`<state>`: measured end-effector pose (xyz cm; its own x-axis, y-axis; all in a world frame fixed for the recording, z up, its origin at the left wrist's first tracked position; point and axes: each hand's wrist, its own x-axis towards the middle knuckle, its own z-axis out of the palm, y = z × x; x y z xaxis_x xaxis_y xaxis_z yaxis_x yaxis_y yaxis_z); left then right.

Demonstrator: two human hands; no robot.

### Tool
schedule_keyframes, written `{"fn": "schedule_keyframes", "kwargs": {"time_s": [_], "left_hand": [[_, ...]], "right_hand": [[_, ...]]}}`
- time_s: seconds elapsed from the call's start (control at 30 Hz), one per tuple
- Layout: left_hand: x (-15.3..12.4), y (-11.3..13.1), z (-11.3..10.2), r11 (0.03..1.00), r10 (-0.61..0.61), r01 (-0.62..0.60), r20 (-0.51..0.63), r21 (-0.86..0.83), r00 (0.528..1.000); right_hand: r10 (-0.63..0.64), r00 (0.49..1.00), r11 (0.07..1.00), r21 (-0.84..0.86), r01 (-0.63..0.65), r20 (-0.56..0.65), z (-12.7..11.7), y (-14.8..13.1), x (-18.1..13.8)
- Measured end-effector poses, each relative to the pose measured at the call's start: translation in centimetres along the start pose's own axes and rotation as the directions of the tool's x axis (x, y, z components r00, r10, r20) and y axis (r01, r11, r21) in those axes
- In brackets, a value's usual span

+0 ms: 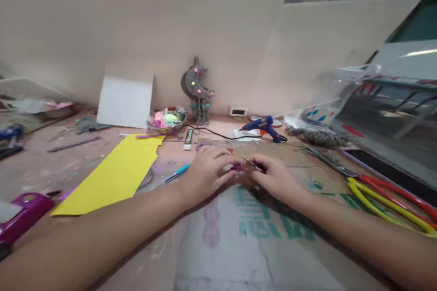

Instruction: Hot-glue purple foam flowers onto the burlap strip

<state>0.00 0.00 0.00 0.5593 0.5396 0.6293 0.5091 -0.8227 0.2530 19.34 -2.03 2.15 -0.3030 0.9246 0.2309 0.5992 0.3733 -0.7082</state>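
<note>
Cardboard point(246, 236): flat sheet with green print, under both forearms.
Left hand point(205, 173): fingers curled, tips pinched on piece.
Piece point(237, 167): small, purple, blurred; between both hands' fingertips, just above cardboard.
Right hand point(276, 177): fingers closed on thin metal tool point(253, 164), its tip at piece; kind unclear.
Paper point(112, 177): yellow, flat, left of left hand.
Pen point(175, 174): blue, between paper and left hand.
Sticks point(392, 200): red and yellow, far right.
Glue gun point(264, 127): blue, beyond hands.
Bowl point(167, 120): near wall, holding pastel bits.
</note>
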Motion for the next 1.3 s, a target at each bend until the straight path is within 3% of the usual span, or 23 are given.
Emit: {"fn": "schedule_keyframes", "kwargs": {"time_s": [0.23, 0.53, 0.73, 0.93, 1.03, 1.13, 1.3], "left_hand": [[0.12, -0.27, -0.08, 0.99, 0.136, -0.133, -0.115, 0.034, 0.984], [0.06, -0.17, -0.06, 0.998, 0.052, -0.048, -0.102, 0.045, 0.993], [0.1, -0.38, 0.07, 0.99, 0.136, -0.129, -0.124, 0.059, 0.983], [0.1, -0.34, -0.03, 0.991, 0.133, -0.129, -0.117, 0.037, 0.984], [0.12, 0.02, -0.14, 0.997, 0.075, -0.076, -0.117, -0.003, 0.99], [0.22, 0.28, -0.05, 0.995, -0.058, 0.049, -0.104, -0.084, 0.993], [0.49, 0.12, 0.31, 0.943, -0.186, 0.203, 0.091, -0.263, 0.978]], "right_hand": [[-0.031, 0.999, 0.999, -0.044, 0.031, -0.007, 0.29, 0.45, -0.03], [0.006, 1.0, 0.999, 0.037, -0.006, -0.014, 0.26, 0.63, -0.04], [-0.015, 1.0, 1.0, 0.0, 0.015, -0.023, 0.3, 0.66, 0.02], [-0.017, 1.0, 1.0, 0.001, 0.017, -0.015, 0.25, 0.75, 0.0], [-0.011, 0.999, 1.0, 0.023, 0.012, -0.033, 0.24, 0.63, -0.05], [-0.001, 0.998, 1.0, 0.018, 0.002, -0.065, 0.23, 0.43, -0.12], [-0.037, 0.995, 0.998, -0.051, 0.032, -0.097, 0.32, 0.34, -0.13]]}}
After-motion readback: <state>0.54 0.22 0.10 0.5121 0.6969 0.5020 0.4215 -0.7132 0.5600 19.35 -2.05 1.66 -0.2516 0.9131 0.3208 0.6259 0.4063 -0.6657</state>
